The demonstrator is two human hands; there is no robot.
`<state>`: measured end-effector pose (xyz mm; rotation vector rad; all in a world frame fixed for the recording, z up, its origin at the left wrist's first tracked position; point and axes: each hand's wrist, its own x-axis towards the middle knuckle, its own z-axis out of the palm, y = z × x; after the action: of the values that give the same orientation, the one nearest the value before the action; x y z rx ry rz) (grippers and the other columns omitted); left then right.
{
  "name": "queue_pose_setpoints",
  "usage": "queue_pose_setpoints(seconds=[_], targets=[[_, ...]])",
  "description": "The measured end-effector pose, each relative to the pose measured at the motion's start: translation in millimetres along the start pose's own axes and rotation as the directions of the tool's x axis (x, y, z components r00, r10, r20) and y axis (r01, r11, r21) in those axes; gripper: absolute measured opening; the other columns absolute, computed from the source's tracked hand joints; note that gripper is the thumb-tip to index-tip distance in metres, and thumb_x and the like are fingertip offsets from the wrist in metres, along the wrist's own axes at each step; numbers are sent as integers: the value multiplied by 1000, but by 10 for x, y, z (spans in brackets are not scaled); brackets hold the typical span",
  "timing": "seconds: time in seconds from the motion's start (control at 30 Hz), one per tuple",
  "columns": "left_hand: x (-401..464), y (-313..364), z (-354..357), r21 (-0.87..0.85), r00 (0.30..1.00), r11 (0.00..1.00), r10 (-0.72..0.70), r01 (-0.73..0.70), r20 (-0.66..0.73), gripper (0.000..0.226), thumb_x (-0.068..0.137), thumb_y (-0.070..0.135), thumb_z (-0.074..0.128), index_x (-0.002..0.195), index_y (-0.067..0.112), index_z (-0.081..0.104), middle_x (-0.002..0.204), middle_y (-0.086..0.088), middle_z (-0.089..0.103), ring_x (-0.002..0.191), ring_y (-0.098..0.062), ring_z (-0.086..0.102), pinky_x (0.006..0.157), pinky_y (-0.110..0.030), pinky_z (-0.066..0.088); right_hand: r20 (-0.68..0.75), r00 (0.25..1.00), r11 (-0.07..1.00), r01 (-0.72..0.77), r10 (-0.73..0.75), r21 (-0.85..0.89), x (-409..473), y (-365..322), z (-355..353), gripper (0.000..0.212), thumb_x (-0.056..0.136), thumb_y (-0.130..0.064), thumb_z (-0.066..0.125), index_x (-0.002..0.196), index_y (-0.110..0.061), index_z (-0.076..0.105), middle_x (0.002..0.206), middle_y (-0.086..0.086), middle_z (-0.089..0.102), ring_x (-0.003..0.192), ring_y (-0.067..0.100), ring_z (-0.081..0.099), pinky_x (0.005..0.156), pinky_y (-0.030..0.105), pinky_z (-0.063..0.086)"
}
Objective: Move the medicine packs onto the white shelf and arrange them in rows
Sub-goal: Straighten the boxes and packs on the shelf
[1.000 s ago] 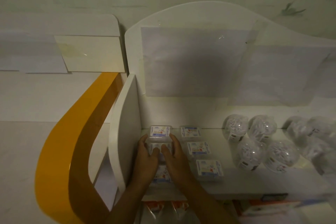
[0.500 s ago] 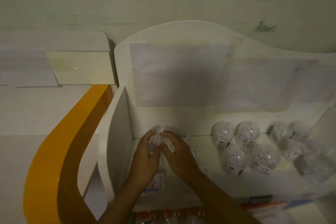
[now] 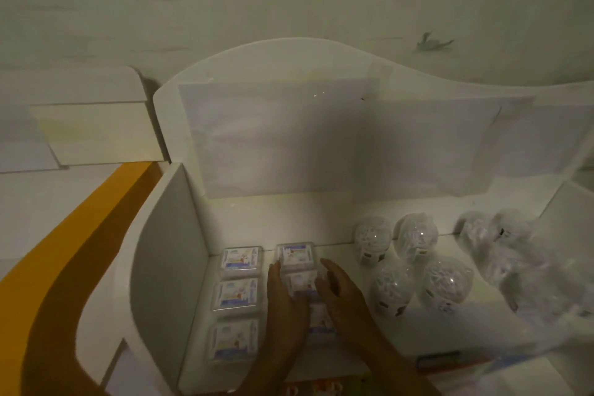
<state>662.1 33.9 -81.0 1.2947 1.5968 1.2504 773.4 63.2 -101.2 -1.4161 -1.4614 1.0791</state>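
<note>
— So, what do the hands do now?

— Both hands are on the white shelf, one at each side of the middle medicine pack of the second column. The left hand touches its left edge, the right hand its right edge. The fingers are rather straight and press the pack between them; I cannot tell if any finger curls under it.

— And the other packs?

— Just beyond the fingertips lies the back pack of the same column. Under the wrists, partly hidden, is the front pack. Just to the left of the left hand stands a full column of three packs, flat, one behind the other, against the side panel.

— What is to the right of the right hand?

— Round clear containers with white things inside, near it but not touching. Further right are more of them, blurred.
</note>
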Motion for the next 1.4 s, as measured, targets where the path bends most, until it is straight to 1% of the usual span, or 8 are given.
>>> queue_pose_setpoints(seconds=[0.17, 0.37, 0.57, 0.7, 0.8, 0.93, 1.2, 1.4], targets=[[-23, -144, -32, 98, 997, 995, -23, 15, 79, 67, 96, 11, 46, 152, 20, 10, 155, -6, 23, 141, -25, 29, 113, -40, 31, 15, 1000, 997, -21, 20, 73, -33, 59, 129, 35, 96, -14, 55, 119, -39, 52, 117, -13, 65, 105, 2, 63, 96, 25, 51], [5, 8, -26, 1, 999, 999, -32, 32, -34, 58, 94, 2, 50, 143, 20, 25, 123, 10, 38, 116, -8, 41, 83, -2, 34, 19, 1000, 994, -18, 16, 103, -47, 44, 154, 41, 96, -17, 55, 131, -35, 45, 129, -8, 59, 115, 5, 58, 101, 26, 47], [167, 63, -62, -39, 996, 996, -84, 84, 10, 56, 98, 5, 42, 147, 23, 21, 130, 8, 38, 111, -7, 40, 81, -16, 42, 62, 997, 987, -56, 48, 149, 199, -33, 95, 48, 100, -28, 49, 145, -28, 33, 131, -18, 39, 113, 0, 43, 82, 8, 43], [199, 26, -77, -2, 994, 994, -109, 109, 32, 58, 99, 8, 42, 149, 21, 17, 149, -2, 34, 132, -19, 38, 101, -32, 39, 81, 994, 976, -90, 75, 197, 247, 40, 218, 54, 98, -30, 52, 149, -30, 31, 142, -8, 50, 119, 8, 55, 95, 25, 50], [204, 47, -78, -27, 992, 994, -105, 107, 72, 63, 96, 6, 47, 149, 23, 17, 133, 5, 39, 118, -13, 43, 97, -32, 42, 81, 992, 972, -109, 93, 207, 246, 62, 275, 59, 96, -35, 53, 150, -32, 30, 141, -10, 50, 122, 9, 54, 91, 18, 48], [241, 32, -68, -48, 988, 993, -104, 109, 110, 69, 94, 7, 52, 150, 25, 15, 122, 12, 38, 108, -8, 45, 90, -28, 47, 63, 994, 973, -103, 91, 207, 249, 112, 302, 78, 75, -60, 53, 147, -36, 34, 141, -10, 53, 125, 10, 54, 103, 36, 48], [258, -6, -48, -72, 993, 991, -106, 109, 42, 64, 92, 2, 52, 145, 23, 23, 124, 4, 46, 105, -10, 48, 80, -20, 45, 59, 995, 973, -88, 77, 215, 223, 123, 285, 64, 93, -38, 53, 151, -29, 28, 147, -6, 45, 130, 13, 49, 105, 33, 45], [304, -45, -30, -98, 994, 990, -93, 98, 51, 57, 92, 4, 54, 129, 36, 27, 117, 7, 50, 106, -13, 54, 84, -26, 49, 58, 996, 981, -75, 66, 181, 211, 209, 259, 53, 100, -25, 49, 150, -27, 31, 142, -3, 51, 122, 11, 56, 80, 12, 51]])
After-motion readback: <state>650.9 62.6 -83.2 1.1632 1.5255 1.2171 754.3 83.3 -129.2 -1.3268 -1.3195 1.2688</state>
